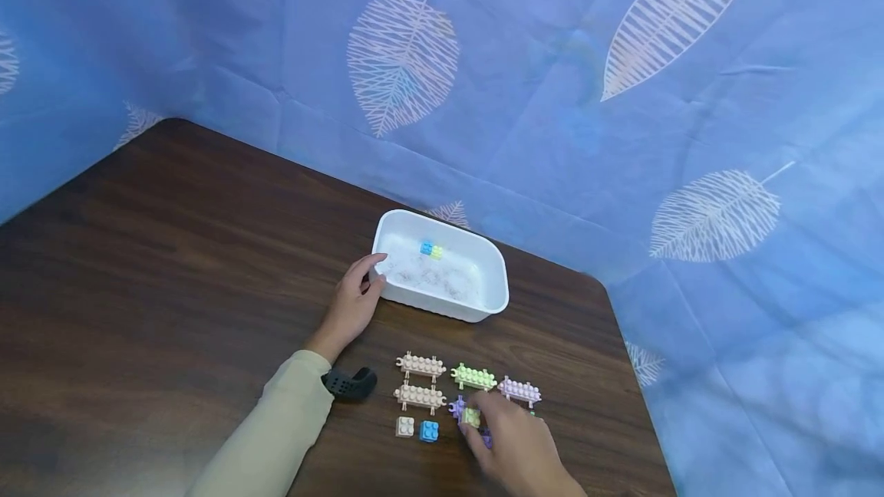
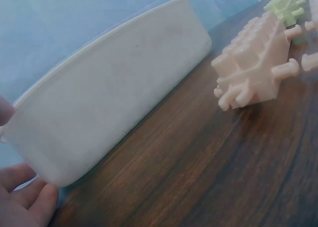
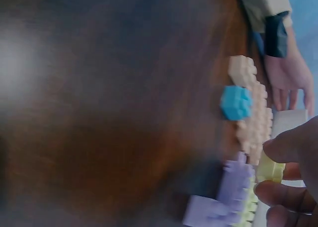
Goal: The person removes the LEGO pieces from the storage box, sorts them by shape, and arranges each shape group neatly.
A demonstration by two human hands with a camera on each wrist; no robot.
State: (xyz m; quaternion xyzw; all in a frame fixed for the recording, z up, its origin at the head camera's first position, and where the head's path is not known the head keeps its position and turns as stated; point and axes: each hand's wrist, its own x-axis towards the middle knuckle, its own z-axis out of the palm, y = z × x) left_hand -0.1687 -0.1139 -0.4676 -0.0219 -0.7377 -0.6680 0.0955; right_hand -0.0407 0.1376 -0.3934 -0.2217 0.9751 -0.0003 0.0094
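My left hand [image 1: 354, 305] holds the left end of a white plastic bin [image 1: 493, 282], with one finger over the rim and others lower against the outer wall in the left wrist view. Between thumb and fingers, my right hand [image 1: 514, 439] pinches a pale yellow building block [image 3: 271, 168]. A purple studded strip [image 3: 234, 180] lies below that hand, partly hidden by it in the head view. Left of it sit a blue block [image 1: 429, 431] and a cream block [image 1: 405, 426]. Inside the bin are another blue block [image 1: 426, 248] and a yellow block [image 1: 437, 252].
Behind the small blocks lie two peach studded strips [image 1: 421, 364], a light green strip [image 1: 473, 377] and a lilac strip [image 1: 520, 390]. All rest on a dark wooden table [image 1: 207, 251]. A blue leaf-patterned cloth [image 1: 539, 136] hangs along its far edge.
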